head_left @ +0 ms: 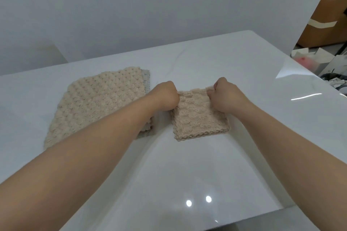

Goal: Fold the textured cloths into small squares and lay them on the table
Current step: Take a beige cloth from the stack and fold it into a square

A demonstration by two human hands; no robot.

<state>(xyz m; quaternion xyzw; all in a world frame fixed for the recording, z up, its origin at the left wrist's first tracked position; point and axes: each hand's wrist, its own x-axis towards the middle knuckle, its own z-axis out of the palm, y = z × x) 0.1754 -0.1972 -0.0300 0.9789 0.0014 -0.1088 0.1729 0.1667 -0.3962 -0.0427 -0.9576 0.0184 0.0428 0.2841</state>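
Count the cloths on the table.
3. The folded beige cloth lies between the left hand and right hand, which grip its far corners. The flat beige cloth lies left of it, over a grey cloth showing only at its edges. More may be hidden beneath.

A glossy white surface [206, 165] with faint grey veining carries two small bright spots of light [199, 200] near its front edge, a plain pale wall [131, 5] stands behind it, and at far right a taped cardboard box [323, 30] sits above white paper bags [319, 58].

Two beige cloths [199, 118] [97, 103], two hands [165, 97] [225, 97], one table [206, 174].
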